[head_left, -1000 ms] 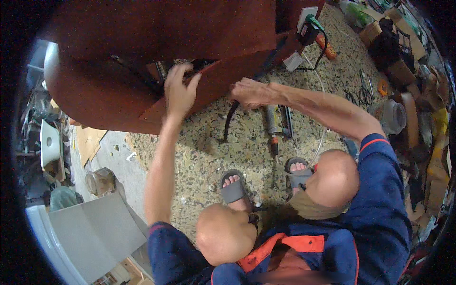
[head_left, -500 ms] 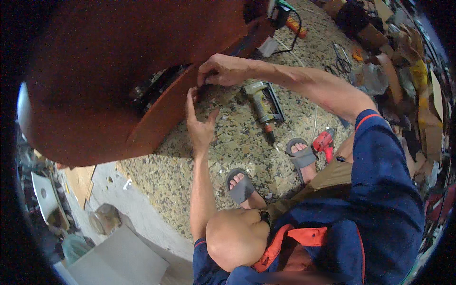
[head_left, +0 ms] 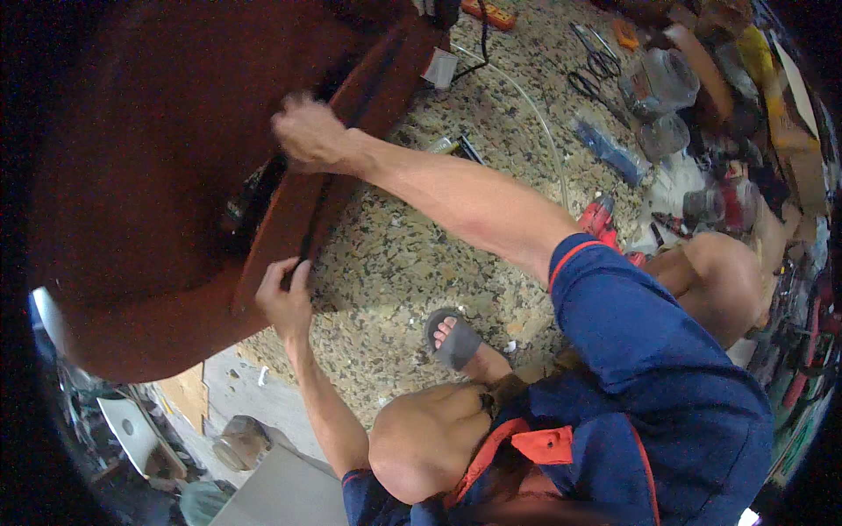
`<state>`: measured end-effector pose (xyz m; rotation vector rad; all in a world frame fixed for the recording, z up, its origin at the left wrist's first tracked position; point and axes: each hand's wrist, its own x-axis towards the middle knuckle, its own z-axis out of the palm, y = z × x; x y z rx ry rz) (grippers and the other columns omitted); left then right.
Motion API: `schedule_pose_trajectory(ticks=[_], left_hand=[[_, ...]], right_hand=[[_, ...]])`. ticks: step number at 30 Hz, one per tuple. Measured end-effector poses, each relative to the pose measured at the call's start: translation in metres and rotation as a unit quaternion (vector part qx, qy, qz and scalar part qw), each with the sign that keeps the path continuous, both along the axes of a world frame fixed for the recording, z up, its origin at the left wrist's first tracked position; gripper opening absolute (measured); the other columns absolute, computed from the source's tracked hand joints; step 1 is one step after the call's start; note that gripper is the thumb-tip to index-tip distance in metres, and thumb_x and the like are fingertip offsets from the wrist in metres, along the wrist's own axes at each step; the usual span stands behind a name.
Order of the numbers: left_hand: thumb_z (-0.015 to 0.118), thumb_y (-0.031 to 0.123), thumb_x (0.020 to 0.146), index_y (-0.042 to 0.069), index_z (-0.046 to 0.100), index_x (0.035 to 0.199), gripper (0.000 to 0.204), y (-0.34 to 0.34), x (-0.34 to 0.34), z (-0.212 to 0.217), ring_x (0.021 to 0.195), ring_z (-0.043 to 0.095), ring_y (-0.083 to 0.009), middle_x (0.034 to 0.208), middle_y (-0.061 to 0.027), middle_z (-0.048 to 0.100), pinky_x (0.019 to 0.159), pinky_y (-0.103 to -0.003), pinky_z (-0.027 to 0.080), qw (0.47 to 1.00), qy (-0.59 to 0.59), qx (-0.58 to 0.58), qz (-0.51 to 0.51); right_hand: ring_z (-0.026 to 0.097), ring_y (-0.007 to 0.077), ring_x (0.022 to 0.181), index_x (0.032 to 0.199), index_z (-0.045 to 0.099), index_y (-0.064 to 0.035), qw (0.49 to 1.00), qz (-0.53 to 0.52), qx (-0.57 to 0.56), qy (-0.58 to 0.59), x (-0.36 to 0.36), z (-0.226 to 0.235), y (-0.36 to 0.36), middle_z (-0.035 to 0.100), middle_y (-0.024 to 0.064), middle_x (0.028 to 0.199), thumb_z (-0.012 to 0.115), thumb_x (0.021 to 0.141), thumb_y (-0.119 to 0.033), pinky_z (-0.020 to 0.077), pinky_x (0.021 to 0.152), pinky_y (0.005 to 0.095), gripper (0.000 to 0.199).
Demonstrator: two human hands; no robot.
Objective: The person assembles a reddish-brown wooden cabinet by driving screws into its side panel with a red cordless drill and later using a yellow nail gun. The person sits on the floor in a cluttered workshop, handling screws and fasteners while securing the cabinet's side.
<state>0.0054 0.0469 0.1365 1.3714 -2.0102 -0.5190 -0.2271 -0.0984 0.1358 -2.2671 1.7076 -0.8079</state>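
Observation:
A large reddish-brown upholstered piece (head_left: 132, 219) fills the upper left, with a long dark opening in it beside a raised flap (head_left: 272, 223). Down the flap's outer side runs a thin black strip (head_left: 314, 217). My left hand (head_left: 288, 294) pinches the lower end of this strip between thumb and fingers, at the edge of the piece. Farther up, my right hand (head_left: 311, 136) is curled over the flap beside the opening. Its fingers are closed and partly smeared by motion; what they hold is hidden.
A staple gun (head_left: 456, 147) lies on the speckled floor (head_left: 395, 254), mostly behind my right forearm. Right of it are a red power tool (head_left: 599, 219), scissors (head_left: 601, 66) and plastic jars (head_left: 667, 79). A pale hose (head_left: 535, 110) crosses the floor. Grey board (head_left: 281, 491) lies lower left.
Both hands have moved apart: the right went left and over the flap, the left went down and left along the edge. The view has shifted, and my right forearm now covers most of the staple gun.

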Motion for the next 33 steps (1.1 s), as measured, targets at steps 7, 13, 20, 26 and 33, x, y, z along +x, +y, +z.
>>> schedule_pose_trajectory(ticks=[7,13,20,26,33], left_hand=[[0.073,0.003,0.084,-0.004,0.071,0.090,0.010,-0.005,0.045,-0.019,0.079,0.065,-0.0218,0.087,-0.0111,0.071,0.075,-0.033,0.051,0.988,-0.033,-0.104,0.113],[0.070,0.005,0.088,-0.004,0.072,0.094,0.011,-0.005,0.076,-0.047,0.074,0.064,-0.0154,0.086,-0.0096,0.071,0.066,-0.029,0.053,0.969,0.066,0.009,0.237],[0.070,0.007,0.090,-0.003,0.071,0.099,0.014,0.000,0.080,-0.050,0.067,0.062,-0.0109,0.081,-0.0064,0.068,0.059,-0.024,0.050,0.954,0.102,-0.003,0.280],[0.069,0.005,0.091,-0.003,0.069,0.097,0.010,-0.004,0.070,-0.053,0.064,0.062,-0.0100,0.073,-0.0063,0.067,0.054,-0.023,0.049,0.942,0.148,-0.043,0.298],[0.070,0.007,0.090,-0.001,0.066,0.095,0.010,-0.012,0.087,-0.052,0.067,0.066,-0.0122,0.079,-0.0098,0.070,0.055,-0.023,0.050,0.952,0.007,-0.149,0.267]], right_hand=[[0.051,0.0437,0.119,0.112,0.062,-0.0006,0.993,-0.056,-0.097,0.039,-0.008,-0.005,0.007,0.058,0.0256,0.120,0.074,0.073,-0.023,0.0486,0.094,0.0518,0.046],[0.061,0.0365,0.106,0.113,0.064,-0.0028,0.950,-0.203,-0.140,-0.194,-0.029,-0.054,0.098,0.063,0.0194,0.114,0.070,0.079,-0.008,0.0513,0.089,0.0450,0.035],[0.066,0.0404,0.087,0.101,0.067,0.0029,0.881,-0.237,0.110,-0.394,-0.042,-0.123,0.191,0.068,0.0223,0.092,0.070,0.080,-0.009,0.0526,0.077,0.0457,0.024],[0.070,0.0313,0.088,0.107,0.067,0.0029,0.899,-0.202,0.056,-0.384,-0.033,-0.110,0.178,0.071,0.0198,0.098,0.066,0.085,-0.009,0.0551,0.079,0.0380,0.025],[0.071,0.0278,0.092,0.107,0.069,0.0012,0.894,-0.154,0.145,-0.395,-0.039,-0.115,0.196,0.073,0.0182,0.098,0.065,0.085,-0.010,0.0541,0.085,0.0375,0.025]])
